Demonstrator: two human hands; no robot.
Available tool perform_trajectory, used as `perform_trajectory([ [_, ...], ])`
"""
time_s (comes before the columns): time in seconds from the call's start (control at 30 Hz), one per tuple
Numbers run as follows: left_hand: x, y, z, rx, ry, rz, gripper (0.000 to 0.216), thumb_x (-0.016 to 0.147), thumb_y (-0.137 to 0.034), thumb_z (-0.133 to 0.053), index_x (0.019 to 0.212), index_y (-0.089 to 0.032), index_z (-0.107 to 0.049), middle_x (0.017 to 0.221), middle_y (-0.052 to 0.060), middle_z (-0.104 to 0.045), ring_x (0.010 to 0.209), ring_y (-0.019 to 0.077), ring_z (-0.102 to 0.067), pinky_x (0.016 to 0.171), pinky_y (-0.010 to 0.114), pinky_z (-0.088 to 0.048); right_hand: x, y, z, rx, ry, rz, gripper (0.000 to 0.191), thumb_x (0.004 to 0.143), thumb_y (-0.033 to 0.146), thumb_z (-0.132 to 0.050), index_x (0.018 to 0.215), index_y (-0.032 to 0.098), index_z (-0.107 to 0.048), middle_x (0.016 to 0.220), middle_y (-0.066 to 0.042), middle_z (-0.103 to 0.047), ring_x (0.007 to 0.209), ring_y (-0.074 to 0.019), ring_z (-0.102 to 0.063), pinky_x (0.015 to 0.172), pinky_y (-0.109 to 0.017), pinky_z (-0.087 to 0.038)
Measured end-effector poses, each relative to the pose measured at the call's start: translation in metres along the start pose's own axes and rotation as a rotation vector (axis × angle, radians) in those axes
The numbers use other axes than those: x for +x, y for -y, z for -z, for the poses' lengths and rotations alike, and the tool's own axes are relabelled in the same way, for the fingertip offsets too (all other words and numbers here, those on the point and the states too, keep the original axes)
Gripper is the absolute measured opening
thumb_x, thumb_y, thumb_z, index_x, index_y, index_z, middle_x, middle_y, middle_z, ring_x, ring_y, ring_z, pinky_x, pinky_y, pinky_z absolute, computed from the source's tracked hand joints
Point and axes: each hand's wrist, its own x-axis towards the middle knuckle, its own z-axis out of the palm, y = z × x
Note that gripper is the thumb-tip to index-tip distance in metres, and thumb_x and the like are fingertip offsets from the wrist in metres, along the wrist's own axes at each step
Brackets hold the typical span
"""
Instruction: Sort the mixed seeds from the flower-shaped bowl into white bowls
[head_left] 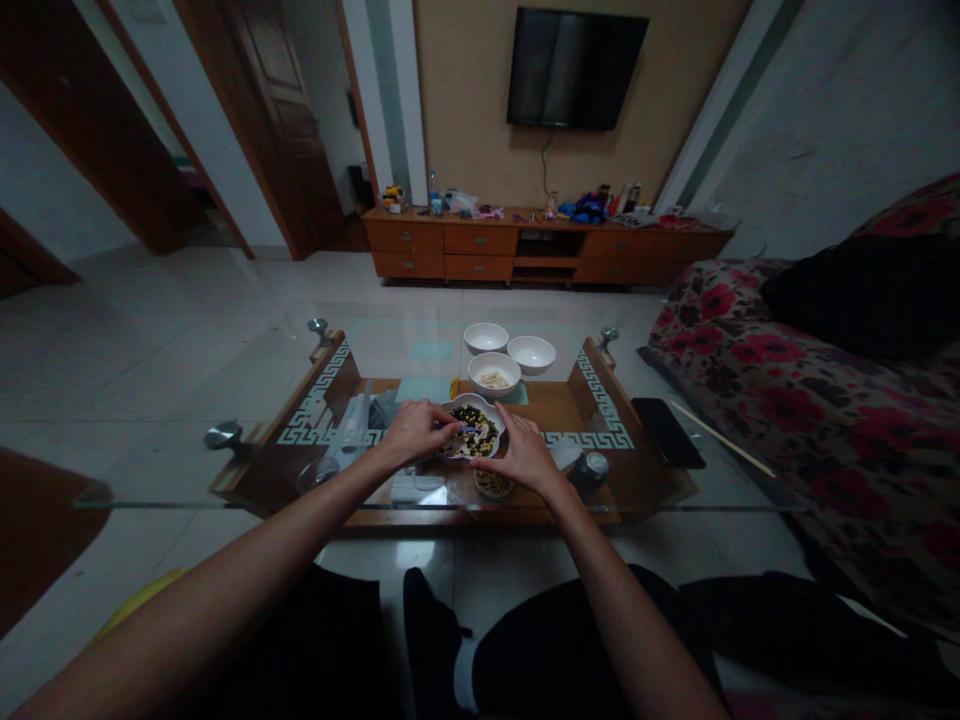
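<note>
My left hand (416,432) is closed around the handle of a purple spoon (466,429), whose far end dips into a white dish with a wavy rim (444,452). Mixed dark, yellow and pale bits (472,412) that look like beans or seeds lie in that dish. Against its right side, my right hand (523,450) grips the rim, thumb toward me and fingers on the far side. Just nearer to me is a small bowl of brownish beans or seeds (493,484), partly hidden by the dish and my right hand.
Beyond the dish stand three white bowls; the nearest bowl (493,390) holds pale pieces. On the right of the glass table (180,490) are a can (595,468), a black tablet-like slab (666,432) and chopsticks (724,440). A flowered sofa (750,350) flanks it.
</note>
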Motion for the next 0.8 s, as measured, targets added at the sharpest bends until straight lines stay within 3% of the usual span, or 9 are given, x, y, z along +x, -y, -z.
perform_trajectory([
  [0.13, 0.005, 0.0, -0.001, -0.098, -0.052, -0.007, 0.028, 0.091, -0.04, -0.064, 0.095, -0.026, -0.089, 0.098, 0.009, -0.084, 0.093, 0.0269, -0.074, 0.086, 0.037, -0.05, -0.001, 0.0, -0.001, 0.005, -0.006, -0.005, 0.12, 0.071, 0.074, -0.088, 0.167, 0.021, -0.039, 0.149, -0.022, -0.063, 0.136, -0.0439, -0.06, 0.115, -0.064, -0.045],
  [0.37, 0.032, -0.006, -0.01, -0.281, -0.257, 0.249, 0.031, 0.097, -0.04, -0.066, 0.108, -0.019, -0.087, 0.105, 0.011, -0.084, 0.094, 0.0269, -0.076, 0.082, 0.035, -0.054, -0.001, -0.005, -0.005, 0.014, -0.017, 0.008, 0.12, 0.071, 0.074, -0.087, 0.168, 0.022, -0.038, 0.149, -0.022, -0.063, 0.137, -0.0421, -0.06, 0.116, -0.063, -0.044],
  [0.5, 0.042, -0.011, -0.014, -0.244, -0.315, 0.301, 0.035, 0.1, -0.043, -0.066, 0.115, -0.018, -0.085, 0.109, 0.013, -0.083, 0.099, 0.029, -0.077, 0.085, 0.036, -0.054, 0.0, -0.007, -0.007, 0.003, -0.018, 0.015, 0.12, 0.072, 0.074, -0.087, 0.167, 0.02, -0.038, 0.149, -0.022, -0.063, 0.138, -0.0423, -0.059, 0.116, -0.062, -0.044],
  [0.67, 0.041, -0.011, -0.013, -0.229, -0.299, 0.271, 0.032, 0.099, -0.041, -0.067, 0.114, -0.019, -0.085, 0.111, 0.013, -0.083, 0.102, 0.0292, -0.076, 0.089, 0.036, -0.054, 0.0, -0.007, -0.007, 0.001, -0.031, 0.024, 0.12, 0.071, 0.072, -0.089, 0.166, 0.018, -0.039, 0.148, -0.023, -0.063, 0.137, -0.0427, -0.06, 0.115, -0.062, -0.045],
  [0.8, 0.031, -0.004, -0.003, -0.215, -0.218, 0.094, 0.024, 0.095, -0.036, -0.069, 0.102, -0.022, -0.087, 0.107, 0.01, -0.084, 0.099, 0.0262, -0.075, 0.09, 0.035, -0.054, -0.001, -0.005, -0.006, 0.0, -0.033, 0.027, 0.12, 0.071, 0.073, -0.088, 0.166, 0.019, -0.039, 0.147, -0.023, -0.064, 0.136, -0.0422, -0.06, 0.115, -0.062, -0.046],
])
